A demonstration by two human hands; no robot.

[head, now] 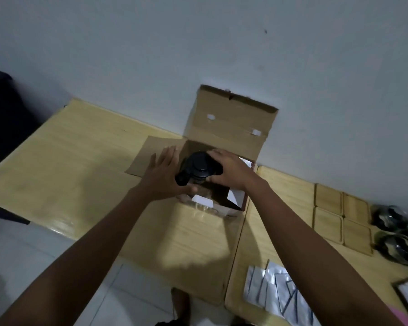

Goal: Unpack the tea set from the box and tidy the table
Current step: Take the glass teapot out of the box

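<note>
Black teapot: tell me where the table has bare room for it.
Free: the light wooden table left of the open cardboard box. Crowded: the right side, with four square wooden coasters, wrapped dark cups and silver foil packets.

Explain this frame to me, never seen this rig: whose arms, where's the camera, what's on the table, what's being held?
There is no robot here: a person wears one wide-angle camera on the head, looking down at their own bare arms. The right hand grips a dark teapot over the open cardboard box. The left hand is open beside the pot, palm toward it; I cannot tell if it touches. White packing pieces show inside the box. On the wooden table, to the right, lie four wooden trays, dark wrapped items too blurred to name, and silvery packets.
</note>
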